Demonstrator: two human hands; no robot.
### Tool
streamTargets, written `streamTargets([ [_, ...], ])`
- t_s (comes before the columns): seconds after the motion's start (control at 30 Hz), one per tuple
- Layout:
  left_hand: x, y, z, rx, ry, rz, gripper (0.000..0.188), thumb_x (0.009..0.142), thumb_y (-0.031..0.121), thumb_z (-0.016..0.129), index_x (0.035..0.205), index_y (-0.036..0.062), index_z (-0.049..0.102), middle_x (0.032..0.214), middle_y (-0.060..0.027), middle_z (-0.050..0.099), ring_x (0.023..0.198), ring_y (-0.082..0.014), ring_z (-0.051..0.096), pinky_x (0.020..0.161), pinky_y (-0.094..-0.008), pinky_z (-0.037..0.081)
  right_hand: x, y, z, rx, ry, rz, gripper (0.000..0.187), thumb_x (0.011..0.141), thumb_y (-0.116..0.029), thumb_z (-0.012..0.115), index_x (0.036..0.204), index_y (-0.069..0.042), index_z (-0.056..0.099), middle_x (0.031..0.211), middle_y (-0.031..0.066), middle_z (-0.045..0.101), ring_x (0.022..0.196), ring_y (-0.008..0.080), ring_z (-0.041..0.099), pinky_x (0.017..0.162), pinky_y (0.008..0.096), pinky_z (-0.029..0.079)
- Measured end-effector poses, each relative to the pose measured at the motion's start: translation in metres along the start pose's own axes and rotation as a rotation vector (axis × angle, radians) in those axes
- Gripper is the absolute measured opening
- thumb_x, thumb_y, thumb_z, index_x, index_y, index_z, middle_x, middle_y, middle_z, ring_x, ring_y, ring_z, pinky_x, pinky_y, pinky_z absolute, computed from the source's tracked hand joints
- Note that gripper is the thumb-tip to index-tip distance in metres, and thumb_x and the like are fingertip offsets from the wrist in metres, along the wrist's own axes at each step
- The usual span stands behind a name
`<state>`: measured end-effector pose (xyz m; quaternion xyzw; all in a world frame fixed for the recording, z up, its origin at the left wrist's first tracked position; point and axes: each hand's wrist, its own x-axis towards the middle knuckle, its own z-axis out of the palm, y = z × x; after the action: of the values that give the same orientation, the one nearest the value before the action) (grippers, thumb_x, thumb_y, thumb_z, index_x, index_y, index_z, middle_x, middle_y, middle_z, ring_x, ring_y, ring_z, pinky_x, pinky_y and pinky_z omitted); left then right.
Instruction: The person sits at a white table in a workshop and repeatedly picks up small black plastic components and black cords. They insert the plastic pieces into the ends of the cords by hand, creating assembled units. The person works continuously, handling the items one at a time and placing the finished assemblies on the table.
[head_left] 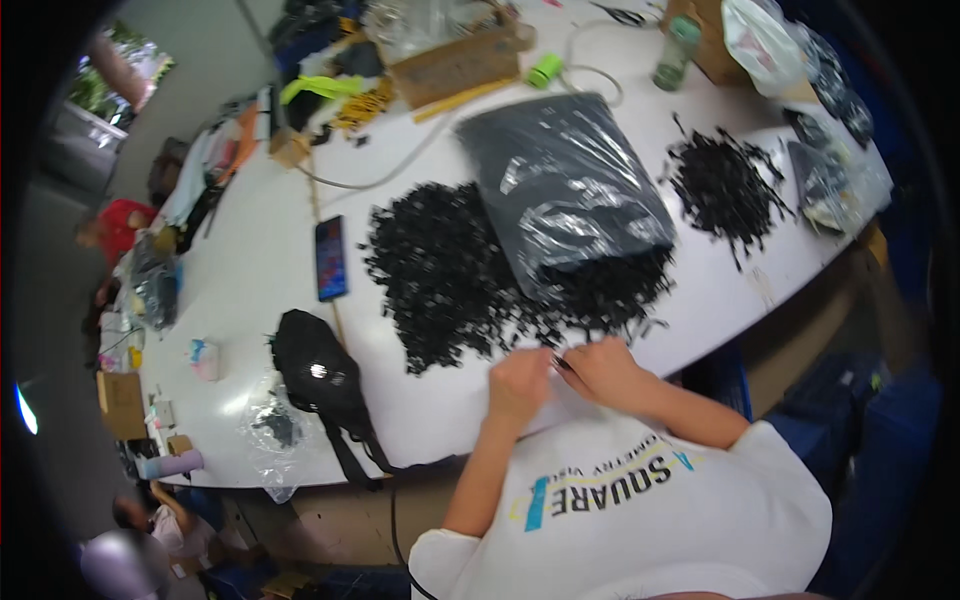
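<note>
Though partly out of sight, black piece [564, 364] between both hands [605, 372].

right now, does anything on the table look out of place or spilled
Possibly: the shiny dark package lies askew, its near end overlapping the loose black pieces. Whether they spilled from it, I can't tell.

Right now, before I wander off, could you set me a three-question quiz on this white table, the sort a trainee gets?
1. True or false: the flat black phone lies left of the wide heap of small black pieces.
2. Which lies nearest the person's bare left hand? A) the green see-through jar; B) the wide heap; C) the shiny black strapped bag.
3. Fill in: the loose pile of thin black strips lies to the ____ of the shiny dark plastic package.

Key: 1 true; 2 B; 3 right.
</note>
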<state>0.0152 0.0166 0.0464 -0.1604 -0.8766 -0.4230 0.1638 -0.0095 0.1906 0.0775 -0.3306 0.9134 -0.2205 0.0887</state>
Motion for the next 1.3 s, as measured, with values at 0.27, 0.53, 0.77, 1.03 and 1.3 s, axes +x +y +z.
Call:
streamTargets([
  [0.27,-0.012,0.025,0.025,-1.408,0.146,-0.578,0.011,0.079,-0.003,0.067,0.084,0.0017,0.058,0.077,-0.0020,0.051,0.069,-0.0090,0.044,0.063,-0.0203,0.036,-0.002,0.002,-0.006,0.051,0.173,-0.082,0.021,0.071,-0.023,0.067,0.064,-0.007,0.054,0.057,0.0068,0.054,0.049,0.0273,0.056,0.044,0.0401,0.043],
  [0.53,-0.011,0.017,0.027,-0.502,0.375,-0.261,0.012,0.074,-0.010,0.067,0.079,-0.0012,0.061,0.075,-0.0051,0.052,0.067,-0.0121,0.046,0.055,-0.0224,0.036,-0.004,-0.003,-0.003,0.150,0.152,-0.052,0.020,0.074,-0.021,0.064,0.064,-0.006,0.055,0.057,0.0063,0.055,0.048,0.0261,0.057,0.044,0.0381,0.044],
  [0.77,-0.004,0.004,0.023,-0.061,0.062,0.099,0.016,0.068,-0.009,0.069,0.078,0.0006,0.063,0.076,-0.0073,0.052,0.075,-0.0227,0.051,0.062,-0.0310,0.042,-0.013,0.016,0.011,-0.057,0.033,-0.125,0.019,0.077,-0.018,0.062,0.064,-0.005,0.055,0.059,0.0069,0.056,0.052,0.0245,0.058,0.046,0.0370,0.046],
  [1.03,-0.016,0.004,0.016,-0.360,-0.248,-0.305,0.007,0.081,0.004,0.062,0.078,-0.0011,0.058,0.069,-0.0135,0.055,0.061,-0.0289,0.052,0.057,-0.0358,0.043,-0.017,0.021,0.007,-0.024,0.149,-0.292,0.021,0.073,-0.017,0.065,0.061,-0.007,0.051,0.057,0.0042,0.051,0.050,0.0216,0.056,0.045,0.0348,0.046],
  [1.3,-0.019,-0.021,-0.016,-0.397,-0.298,-0.073,0.019,0.081,0.005,0.062,0.066,-0.0010,0.052,0.057,-0.0125,0.048,0.050,-0.0285,0.044,0.048,-0.0360,0.035,-0.013,0.016,0.005,0.041,0.235,-0.475,0.026,0.072,-0.017,0.068,0.059,-0.009,0.047,0.054,0.0024,0.045,0.045,0.0198,0.049,0.043,0.0327,0.042],
])
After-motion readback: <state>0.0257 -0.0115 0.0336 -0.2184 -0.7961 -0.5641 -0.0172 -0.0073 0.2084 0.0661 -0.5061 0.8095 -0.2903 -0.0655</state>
